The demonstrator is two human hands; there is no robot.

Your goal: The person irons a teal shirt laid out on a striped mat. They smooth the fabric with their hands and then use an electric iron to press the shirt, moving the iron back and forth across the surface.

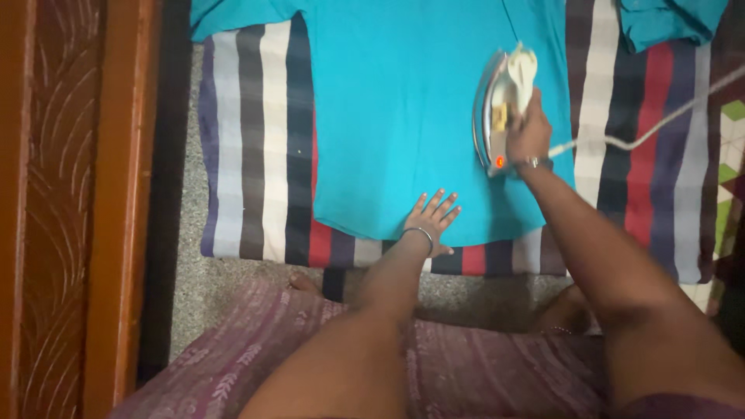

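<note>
— Where's the iron right now?

— In my right hand, fingers wrapped tight round the handle. The iron is tipped up on its side edge on the right part of the turquoise garment, its long axis running away from me, nose pointing far, a red lamp glowing at the near end.

— And your other hand?

— My left hand lies flat, fingers spread, holding nothing, pressing the garment's near hem. It sits nearer me and to the left of the iron, well apart from it.

— Which way is there room?

— To the left of the iron the turquoise cloth stretches broad and smooth. To the right the garment's edge is just beside the iron, then the striped blanket begins. The white cord trails off rightward from my wrist, over the stripes.

— Anything crowding the edges?

— A folded turquoise piece at the far right corner, and a carved wooden frame along the left, beyond the grey floor.
</note>
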